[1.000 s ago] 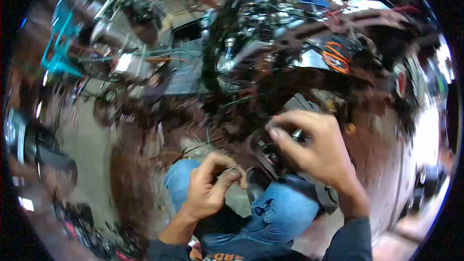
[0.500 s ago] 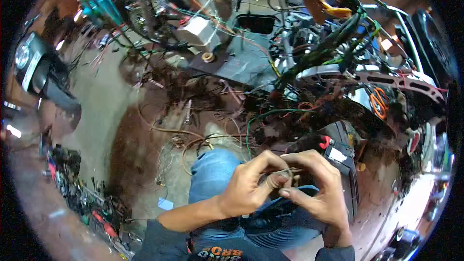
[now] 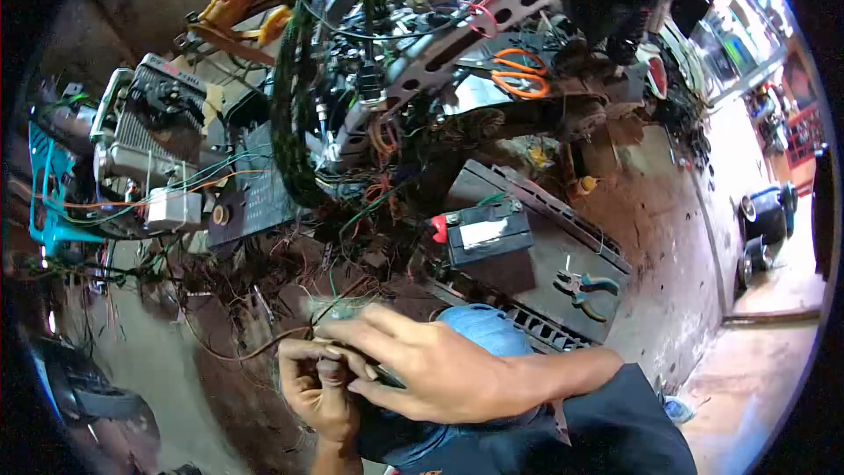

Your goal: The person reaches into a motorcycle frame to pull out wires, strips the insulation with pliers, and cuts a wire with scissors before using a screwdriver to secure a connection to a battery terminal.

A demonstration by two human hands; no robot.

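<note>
My left hand and my right hand meet close together above my lap. The left thumb and fingers are pinched around something small, mostly covered by the fingers. My right hand reaches over it from the right, its fingers curled in at the same spot, the fingertips smeared by motion. A thin, dark bit shows between the two hands, too small to name. Beyond them a tangle of bare wires hangs from the motorcycle frame. A black battery with a red terminal cover stands ahead of my right hand.
Pliers with teal handles lie on a grey panel at the right. Orange-handled scissors rest on the frame. A thick wiring harness hangs down, and an engine radiator and teal chair stand left.
My view has swung to the right, so the bike and battery sit further left and the pliers now show. Both hands stay together; the right now reaches across over the left.
</note>
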